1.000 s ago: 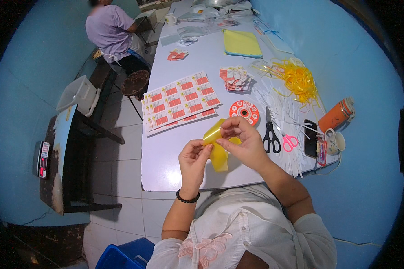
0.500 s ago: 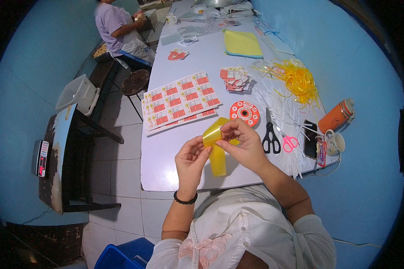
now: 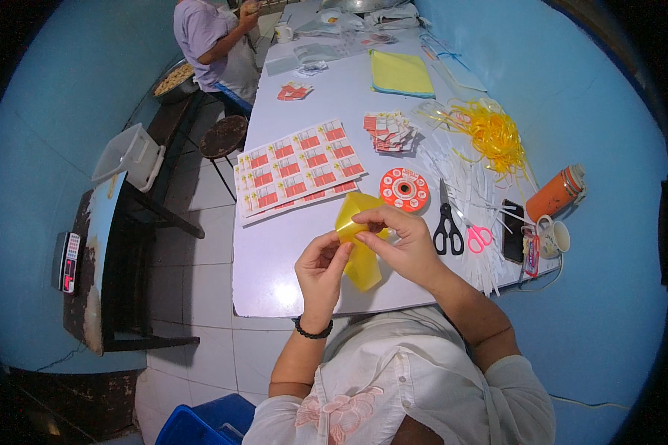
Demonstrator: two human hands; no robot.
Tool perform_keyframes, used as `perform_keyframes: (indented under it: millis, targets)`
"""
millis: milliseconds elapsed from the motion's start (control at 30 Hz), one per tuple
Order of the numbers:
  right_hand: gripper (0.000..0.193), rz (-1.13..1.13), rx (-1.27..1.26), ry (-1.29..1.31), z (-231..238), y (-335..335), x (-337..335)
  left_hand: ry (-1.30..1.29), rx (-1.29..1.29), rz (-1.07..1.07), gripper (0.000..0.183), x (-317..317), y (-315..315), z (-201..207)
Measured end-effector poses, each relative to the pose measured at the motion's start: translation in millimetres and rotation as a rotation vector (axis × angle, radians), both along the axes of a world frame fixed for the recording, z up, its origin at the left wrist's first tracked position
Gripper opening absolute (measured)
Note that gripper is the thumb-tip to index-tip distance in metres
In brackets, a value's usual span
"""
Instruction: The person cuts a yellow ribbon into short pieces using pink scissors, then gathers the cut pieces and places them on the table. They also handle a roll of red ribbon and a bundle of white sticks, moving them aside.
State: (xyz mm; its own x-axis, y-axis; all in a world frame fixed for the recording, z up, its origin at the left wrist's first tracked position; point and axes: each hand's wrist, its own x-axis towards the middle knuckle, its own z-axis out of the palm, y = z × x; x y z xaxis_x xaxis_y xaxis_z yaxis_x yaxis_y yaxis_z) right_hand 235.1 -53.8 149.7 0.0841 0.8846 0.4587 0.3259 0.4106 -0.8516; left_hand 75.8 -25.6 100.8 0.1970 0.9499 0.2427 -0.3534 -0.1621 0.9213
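Observation:
Above the near edge of the table, a glossy, see-through yellow plastic sheet (image 3: 363, 268) is folded between my two hands. My left hand (image 3: 321, 271) pinches its left edge between thumb and fingers. From the right, my right hand (image 3: 402, 243) grips the upper part, thumb below and fingers curled over the top. Just beyond lies a ribbon spool (image 3: 416, 178) with a red and white face. To its right are black-handled scissors (image 3: 448, 231) and pink-handled scissors (image 3: 480, 237), the latter resting on white paper strips (image 3: 453, 167).
Printed label sheets (image 3: 289, 174) and cut labels (image 3: 388, 133) lie farther back, near a yellow stack (image 3: 401, 73). Curled yellow ribbons (image 3: 493, 133), an orange flask (image 3: 557, 194), a mug (image 3: 555, 237) and a phone (image 3: 512, 230) line the right. A co-worker (image 3: 208, 44) stands far left.
The yellow sheet has opened out wider between my hands, its lower end swinging right. My left hand moved slightly right, and my right fingers curled over the sheet. The co-worker shifted right.

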Motion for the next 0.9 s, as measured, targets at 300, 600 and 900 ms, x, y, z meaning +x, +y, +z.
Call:
perform_keyframes:
  millis: [300, 600, 900]
  targets:
    - [0.025, -0.001, 0.034, -0.091, 2.9, 0.7, 1.3, 0.019, 0.025, 0.032, 0.02, 2.6, -1.5, -6.7]
    - [0.027, 0.029, -0.044, -0.032, 2.8, 0.0, 3.6, -0.002, 0.04, 0.067, 0.017, 1.2, -0.1, -5.0]
    - [0.036, 0.059, -0.09, 0.166, 0.9, 3.2, 0.4, -0.185, -0.018, 0.006, 0.017, 5.3, 2.9, 4.6]
